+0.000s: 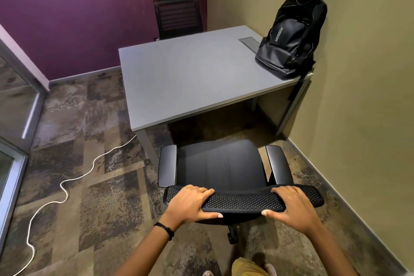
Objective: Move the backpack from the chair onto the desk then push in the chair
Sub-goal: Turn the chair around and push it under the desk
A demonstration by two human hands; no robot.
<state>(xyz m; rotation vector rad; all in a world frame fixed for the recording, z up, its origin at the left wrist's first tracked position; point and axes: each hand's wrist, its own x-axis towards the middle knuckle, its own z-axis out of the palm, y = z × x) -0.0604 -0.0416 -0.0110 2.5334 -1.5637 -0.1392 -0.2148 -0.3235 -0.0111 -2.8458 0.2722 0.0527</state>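
A black backpack (291, 38) stands upright on the far right corner of the grey desk (190, 74), leaning against the olive wall. A black office chair (224, 163) with an empty seat and two armrests stands on the carpet just in front of the desk's near edge, facing it. My left hand (190, 204) grips the left part of the chair's mesh backrest top. My right hand (289, 206) grips the right part of the same backrest, thumbs on my side.
A second black chair (178, 17) stands behind the desk by the purple wall. A white cable (65, 188) snakes across the carpet at the left. A glass partition (13, 119) runs along the left. The olive wall (358, 119) closes the right side.
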